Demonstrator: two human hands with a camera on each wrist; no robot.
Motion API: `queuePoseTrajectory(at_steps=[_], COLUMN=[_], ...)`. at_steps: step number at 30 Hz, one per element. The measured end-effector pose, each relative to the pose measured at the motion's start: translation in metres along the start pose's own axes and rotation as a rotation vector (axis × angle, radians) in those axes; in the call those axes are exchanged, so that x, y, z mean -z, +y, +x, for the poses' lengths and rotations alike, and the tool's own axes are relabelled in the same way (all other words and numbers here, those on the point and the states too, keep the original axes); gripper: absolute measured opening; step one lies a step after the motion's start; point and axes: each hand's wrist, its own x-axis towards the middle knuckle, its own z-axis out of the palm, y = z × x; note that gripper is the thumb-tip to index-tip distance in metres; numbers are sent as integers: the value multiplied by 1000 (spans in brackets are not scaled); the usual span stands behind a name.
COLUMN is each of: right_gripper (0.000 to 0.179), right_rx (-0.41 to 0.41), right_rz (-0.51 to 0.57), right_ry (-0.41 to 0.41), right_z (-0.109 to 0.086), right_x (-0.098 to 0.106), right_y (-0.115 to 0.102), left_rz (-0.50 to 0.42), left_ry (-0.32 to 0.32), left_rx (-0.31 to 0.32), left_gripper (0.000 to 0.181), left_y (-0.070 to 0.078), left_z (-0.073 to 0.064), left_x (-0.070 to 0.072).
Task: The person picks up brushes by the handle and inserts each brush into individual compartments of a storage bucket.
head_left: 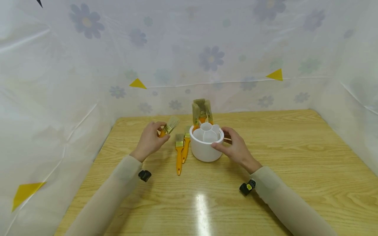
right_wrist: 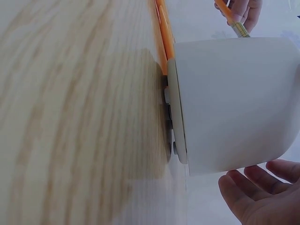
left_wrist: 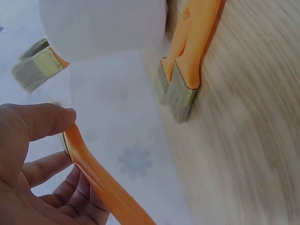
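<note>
My left hand (head_left: 149, 139) pinches a paintbrush (head_left: 167, 128) between thumb and fingers near its metal band. Its pale bristles point up and to the right, and the orange handle (left_wrist: 105, 180) runs below the palm in the left wrist view. A round white holder (head_left: 205, 152) with inner compartments stands upright on the table. My right hand (head_left: 234, 149) grips its right side, the thumb at the front and fingers round the back. Several paintbrushes (head_left: 202, 111) stand bristles up in the holder's far compartments; the nearer compartments hold nothing visible.
Two more orange-handled paintbrushes lie on the wooden table (head_left: 265, 141) left of the holder, one in front (head_left: 178, 155) and one beside it (head_left: 185, 149). Flower-patterned sheeting (head_left: 174, 59) with yellow triangles surrounds the table at the back and sides.
</note>
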Motion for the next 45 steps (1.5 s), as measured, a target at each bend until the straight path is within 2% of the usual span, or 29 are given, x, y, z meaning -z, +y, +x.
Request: queuePoseTrajectory(at_steps=[8,16,25,35,45], right_gripper=[73,75,78,76,77], right_rx=[0,-33,-17,-16,-17], right_rz=[5,8,11,9,-4], right_ry=[-9,-19,-12,-18,-16], right_z=[0,-2,-1,-2,-1], right_x=[0,0,-1,-1,-1], right_y=[-1,-1,-1,-1,0], left_rz=[-16,-26,-37,-83,-128], left_ry=[3,33,57,103,164], left_rx=[-2,-23,-32,-37,-86], left_gripper=[48,48,46,48,47], left_y=[6,10,15,19,29], left_z=[-2,-2,-2,-2,-2], left_x=[2,1,0,-1,-1])
